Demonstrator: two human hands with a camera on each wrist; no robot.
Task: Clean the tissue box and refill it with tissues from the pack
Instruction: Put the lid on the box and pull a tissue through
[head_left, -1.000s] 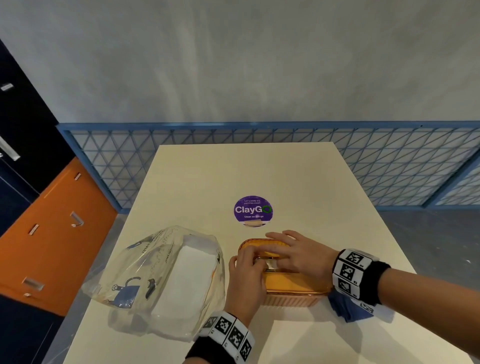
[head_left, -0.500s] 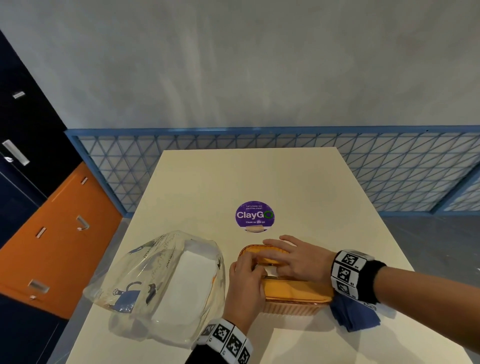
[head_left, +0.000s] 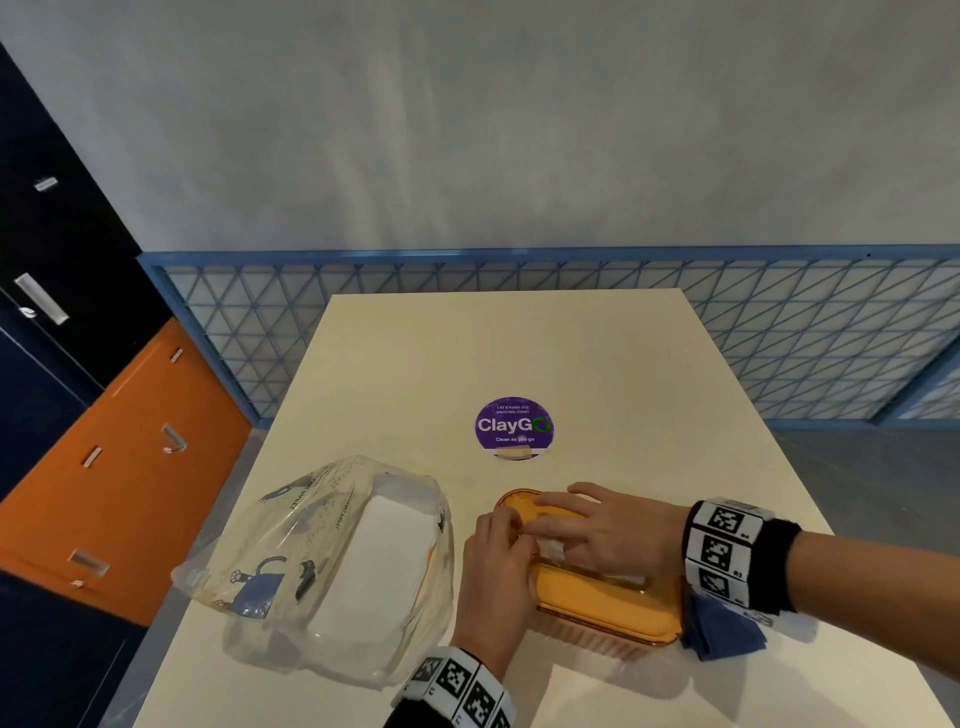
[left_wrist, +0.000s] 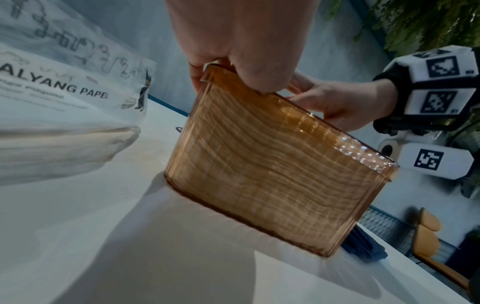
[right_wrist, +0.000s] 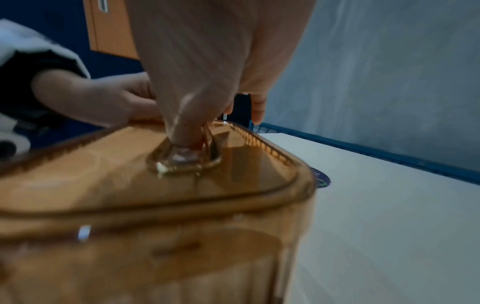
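Note:
An orange see-through tissue box (head_left: 602, 597) stands on the table with its lid on. White tissues show through its wall (left_wrist: 259, 164). My left hand (head_left: 511, 525) grips the box's left end, fingers curled over the lid's corner (left_wrist: 233, 61). My right hand (head_left: 550, 535) lies across the lid. Its fingertips (right_wrist: 189, 135) dip into the lid's slot and pinch a white tissue (head_left: 555, 548) there. The clear tissue pack (head_left: 332, 561), with a white stack inside, lies to the left of the box.
A folded blue cloth (head_left: 722, 629) lies against the box's right end, under my right wrist. A purple round sticker (head_left: 513, 427) marks the cream table (head_left: 519, 353) farther back. A blue mesh fence (head_left: 779, 322) runs behind the table, and orange cabinets (head_left: 119, 467) stand at the left.
Both hands stay on the lid. The right fingers have crept a little toward the left hand at the slot. The box and the pack have not moved.

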